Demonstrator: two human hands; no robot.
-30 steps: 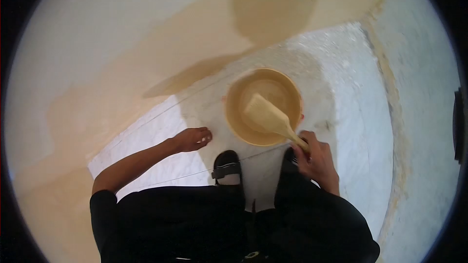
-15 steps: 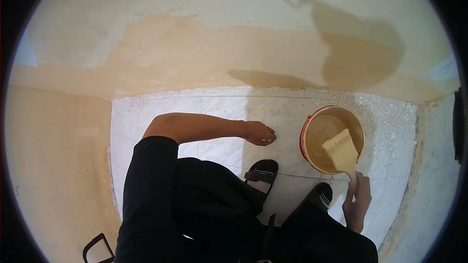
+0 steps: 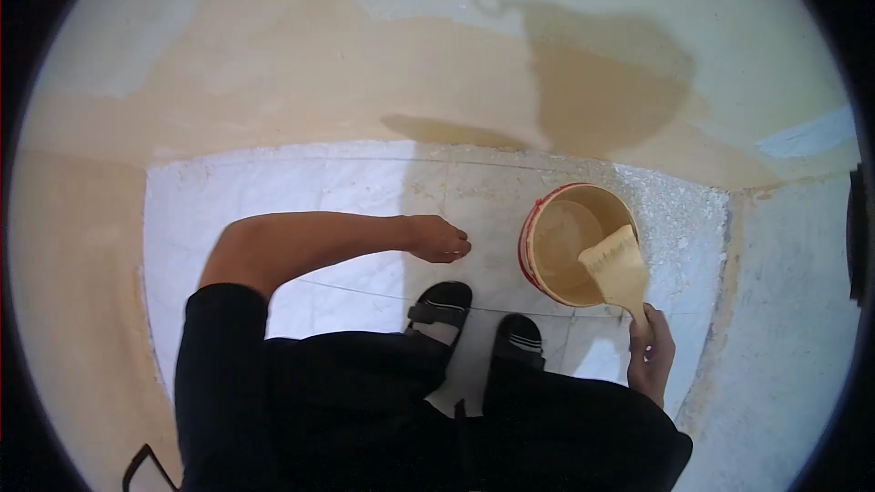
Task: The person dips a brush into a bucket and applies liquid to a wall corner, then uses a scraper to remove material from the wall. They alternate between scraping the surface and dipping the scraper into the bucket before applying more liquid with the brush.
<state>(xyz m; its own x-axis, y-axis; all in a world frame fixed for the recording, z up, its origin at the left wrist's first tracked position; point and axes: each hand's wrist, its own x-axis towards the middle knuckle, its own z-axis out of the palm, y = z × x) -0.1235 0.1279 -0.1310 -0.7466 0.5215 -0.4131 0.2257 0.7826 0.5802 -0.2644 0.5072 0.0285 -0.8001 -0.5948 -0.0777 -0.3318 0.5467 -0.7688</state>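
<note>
My right hand (image 3: 653, 357) is closed round the handle of a wide paintbrush (image 3: 620, 266), whose head is coated in tan. The brush head lies over the right side of a bucket (image 3: 530, 255) with red on its outer side. Inside the bucket is tan liquid paint (image 3: 567, 246), and part of it is hidden behind the brush. My left hand (image 3: 437, 239) hangs above the tiles to the left of the bucket, its fingers curled in with nothing visible in them.
The wall ahead (image 3: 319, 64) is tan below and paler above. White floor tiles (image 3: 346, 191) carry pale flakes (image 3: 670, 196) right of the bucket. My sandalled feet stand near the bucket. A black-framed object (image 3: 146, 460) shows at lower left, and a dark object (image 3: 855, 237) at the right edge.
The view has shifted, so most things sit further left in it. The brush head is turned slightly and still over the bucket. One foot now stands closer to the other.
</note>
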